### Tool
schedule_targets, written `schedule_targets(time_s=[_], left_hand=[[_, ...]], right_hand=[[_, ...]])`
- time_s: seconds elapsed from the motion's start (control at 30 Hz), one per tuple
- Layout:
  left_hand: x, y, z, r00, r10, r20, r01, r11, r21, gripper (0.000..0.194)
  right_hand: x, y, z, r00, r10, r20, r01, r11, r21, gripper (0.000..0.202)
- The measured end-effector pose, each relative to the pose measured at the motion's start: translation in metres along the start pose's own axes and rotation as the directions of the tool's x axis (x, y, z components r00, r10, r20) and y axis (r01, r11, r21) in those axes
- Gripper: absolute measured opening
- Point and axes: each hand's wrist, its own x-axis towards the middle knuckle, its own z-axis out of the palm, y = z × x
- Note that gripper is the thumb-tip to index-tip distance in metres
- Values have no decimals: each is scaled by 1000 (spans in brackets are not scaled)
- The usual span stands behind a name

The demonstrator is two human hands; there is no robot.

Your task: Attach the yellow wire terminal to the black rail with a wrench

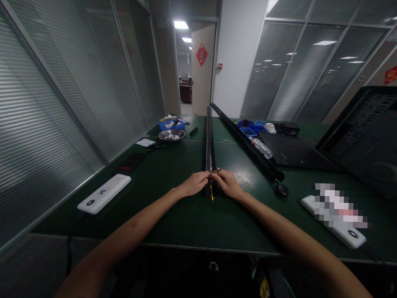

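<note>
Both hands meet over the near end of a long black bar (209,140), which lies along the middle of the surface (182,226), pointing away from the person. Left hand (196,183): fingers curled in against the bar's end from the left; whether they grip the bar or the small part there, cannot tell. Right hand (228,184): fingers pinched on a small metal piece (218,169), just above the bar; its exact form is too small to read. A yellow piece (212,193) hangs or lies at the bar's near end, between the hands.

Placement, inferred: bar centred and end-on, probably so both hands reach its end evenly; the left hand perhaps steadies while the right handles the fine part. The metal bowl (171,140) and the blue tray at far left likely keep loose bits from scattering. A second black bar (244,139) slants at right, seemingly parked clear of the hands.

Count:
- long black bars: 2
- hands: 2
- metal bowl: 1
- blue tray (162,127), far left: 1
- blue bins (247,132), far right: at least 3, overlapping
- plastic bottle (262,147), beside second bar: 1
- white oblong devices (104,193): 2, near left and near right, the right one partly masked
- black mouse-like object (281,190): 1
</note>
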Motion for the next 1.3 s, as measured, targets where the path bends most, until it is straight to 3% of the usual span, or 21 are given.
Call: schedule_targets(time_s=[0.3, 0.63, 0.83, 1.07, 1.17, 1.3], left_hand=[[2, 3, -3, 999, -37, 36, 39, 998, -49, 27], [31, -4, -32, 957, -51, 287, 69, 996, -54, 25], [38, -7, -39, 946, -47, 322, 84, 991, -104, 23], [35, -17, -33, 966, -39, 254, 88, 980, -181, 18], [32, -21, -30, 977, -3, 212, 52, 972, -229, 15], [28, -24, -28, 980, 33, 195, 20, 964, -267, 17]], right_hand=[[7, 8, -3, 993, 89, 75, -93, 995, 45, 24], [30, 4, -26, 937, 184, 297, -246, 951, 188, 25], [54, 3, -52, 862, 212, 461, -398, 846, 354, 28], [90, 17, -81, 650, 161, 743, -612, 691, 385, 26], [94, 28, -77, 625, 159, 764, -666, 619, 416, 25], [83, 38, -63, 636, 175, 751, -708, 519, 479, 28]])
